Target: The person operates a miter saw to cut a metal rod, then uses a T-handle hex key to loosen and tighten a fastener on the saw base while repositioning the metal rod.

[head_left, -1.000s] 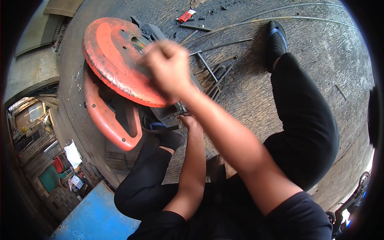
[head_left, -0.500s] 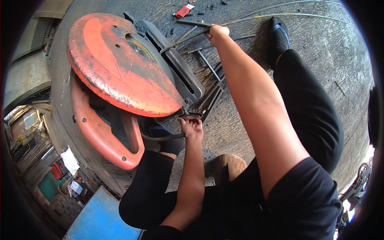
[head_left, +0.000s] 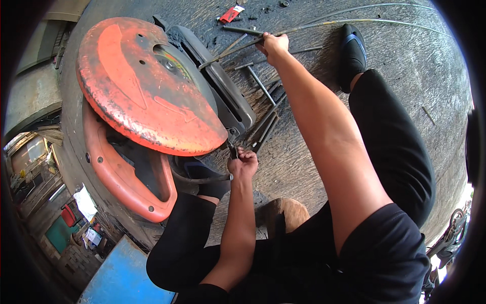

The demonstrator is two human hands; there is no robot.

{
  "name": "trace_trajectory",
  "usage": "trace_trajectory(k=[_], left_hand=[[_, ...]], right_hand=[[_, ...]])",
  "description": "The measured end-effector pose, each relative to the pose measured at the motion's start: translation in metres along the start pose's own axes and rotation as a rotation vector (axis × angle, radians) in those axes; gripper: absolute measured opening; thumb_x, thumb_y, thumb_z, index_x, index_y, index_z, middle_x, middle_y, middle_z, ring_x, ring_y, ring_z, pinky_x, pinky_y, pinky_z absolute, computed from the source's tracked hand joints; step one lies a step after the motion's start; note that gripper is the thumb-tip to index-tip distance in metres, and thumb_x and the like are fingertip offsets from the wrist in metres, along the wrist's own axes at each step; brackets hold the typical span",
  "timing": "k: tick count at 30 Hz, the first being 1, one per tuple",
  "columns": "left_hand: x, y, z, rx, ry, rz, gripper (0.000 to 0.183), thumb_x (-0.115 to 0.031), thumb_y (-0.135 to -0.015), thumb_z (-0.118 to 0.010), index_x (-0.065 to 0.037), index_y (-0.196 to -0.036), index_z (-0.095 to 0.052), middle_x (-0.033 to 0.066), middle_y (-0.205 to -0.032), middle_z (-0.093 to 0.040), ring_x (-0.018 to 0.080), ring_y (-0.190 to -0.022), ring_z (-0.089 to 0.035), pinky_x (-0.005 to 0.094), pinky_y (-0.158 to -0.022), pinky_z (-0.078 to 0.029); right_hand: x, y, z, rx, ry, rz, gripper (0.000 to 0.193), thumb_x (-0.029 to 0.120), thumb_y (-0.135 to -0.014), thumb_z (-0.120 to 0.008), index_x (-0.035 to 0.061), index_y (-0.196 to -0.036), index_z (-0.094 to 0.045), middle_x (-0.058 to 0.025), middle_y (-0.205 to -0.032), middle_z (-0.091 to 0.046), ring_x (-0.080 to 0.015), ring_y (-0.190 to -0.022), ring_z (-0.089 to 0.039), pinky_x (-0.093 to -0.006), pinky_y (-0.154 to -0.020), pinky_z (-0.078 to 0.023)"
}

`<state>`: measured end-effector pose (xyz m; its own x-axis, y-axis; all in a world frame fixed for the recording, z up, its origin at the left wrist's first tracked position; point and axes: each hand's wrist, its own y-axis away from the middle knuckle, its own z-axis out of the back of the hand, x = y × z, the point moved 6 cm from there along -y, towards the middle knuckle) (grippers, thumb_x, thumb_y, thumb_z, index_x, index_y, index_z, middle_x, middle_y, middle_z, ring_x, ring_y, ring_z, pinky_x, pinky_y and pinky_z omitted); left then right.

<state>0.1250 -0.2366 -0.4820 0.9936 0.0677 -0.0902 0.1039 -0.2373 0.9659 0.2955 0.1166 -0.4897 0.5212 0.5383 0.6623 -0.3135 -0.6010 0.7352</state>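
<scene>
An orange cut-off saw (head_left: 147,96) with a worn round guard stands on the floor at the left, its orange handle (head_left: 116,180) toward me. My left hand (head_left: 244,163) is at the small dark crank handle (head_left: 233,151) of the saw's vise, just past the guard's lower right edge. Its thumb side meets the crank, while the other fingers are curled and partly hidden. Farther off, my right hand (head_left: 275,47) is closed around a long thin metal rod (head_left: 364,20). The rod's near end reaches over the saw's grey base (head_left: 210,76); its far part bends away to the right.
Several short metal bars (head_left: 261,86) lie beyond the saw. A red packet (head_left: 231,14) lies at the back. A wooden block (head_left: 293,215) is between my legs, and a blue panel (head_left: 126,273) stands at the lower left. My right foot (head_left: 353,50) is right of the rod hand.
The crank has turned from lying crosswise to pointing more upright, and my left hand has shifted with it. My right hand stays on the rod. The whole view has drifted slightly.
</scene>
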Motion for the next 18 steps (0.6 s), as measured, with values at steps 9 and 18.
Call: trace_trajectory(k=[9,18], left_hand=[[-0.01,0.018,-0.003,-0.113,-0.628,-0.489,0.024,-0.013,-0.096,-0.042,0.003,-0.111,-0.052,0.0088,-0.093,-0.059,0.0187,-0.088,-0.061,0.0326,-0.081,-0.053],[-0.01,0.052,-0.022,-0.039,-1.235,-1.074,0.029,-0.017,-0.087,-0.065,0.007,-0.101,-0.057,0.0134,-0.094,-0.065,0.0208,-0.081,-0.061,0.034,-0.075,-0.047]], right_hand=[[-0.003,-0.004,0.001,0.032,-0.084,0.022,0.039,0.004,-0.088,-0.059,0.0002,-0.113,-0.029,-0.0142,-0.095,-0.055,-0.0217,-0.074,-0.063,-0.0362,-0.059,-0.06],[-0.003,-0.003,-0.002,0.065,-0.032,0.018,0.045,0.004,-0.088,-0.058,-0.0002,-0.118,-0.025,-0.0139,-0.097,-0.054,-0.0212,-0.075,-0.063,-0.0352,-0.061,-0.061]])
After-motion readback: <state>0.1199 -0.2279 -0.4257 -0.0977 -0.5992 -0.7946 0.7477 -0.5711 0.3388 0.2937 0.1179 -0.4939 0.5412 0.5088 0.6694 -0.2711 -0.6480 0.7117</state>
